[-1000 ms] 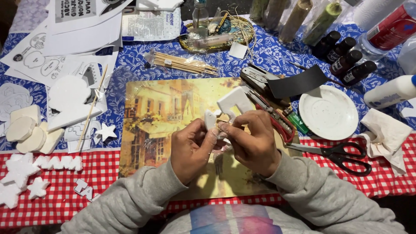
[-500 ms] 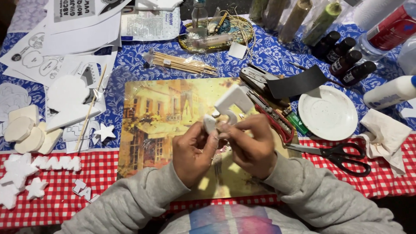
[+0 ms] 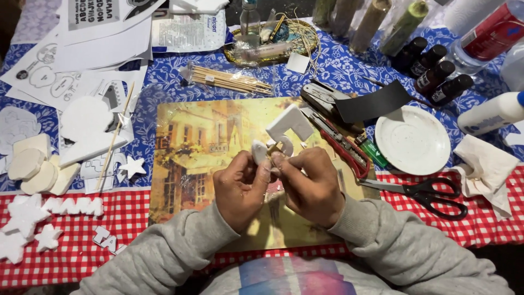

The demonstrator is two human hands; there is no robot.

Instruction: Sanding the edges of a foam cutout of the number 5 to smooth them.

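The person's two hands meet over the middle of the desk [image 3: 327, 71]. The left hand [image 3: 240, 188] has its grip closed on a small white foam piece [image 3: 260, 152], pinched between thumb and fingers. The right hand [image 3: 311, 186] is just beside it, and the fingertips of both hands touch. The right grip is closed too, and it seems to pinch a thin stick at the foam piece, but the stick is too small to see well.

Under the hands lies a yellow picture mat [image 3: 202, 147] showing old houses. A bigger white foam shape [image 3: 289, 124] lies on the mat, just above the hands. To the right of it are a red box cutter [image 3: 344, 148] and a green marker [image 3: 374, 153]. A white plate [image 3: 413, 140] sits farther right, and black scissors [image 3: 431, 194] lie below the plate on the red checked cloth [image 3: 82, 262].

A bundle of wooden sticks [image 3: 229, 81] lies above the mat. On the left are white foam stars [image 3: 24, 224] and paper sheets [image 3: 82, 60] with drawn shapes. Four dark little bottles [image 3: 434, 71] stand at the top right.
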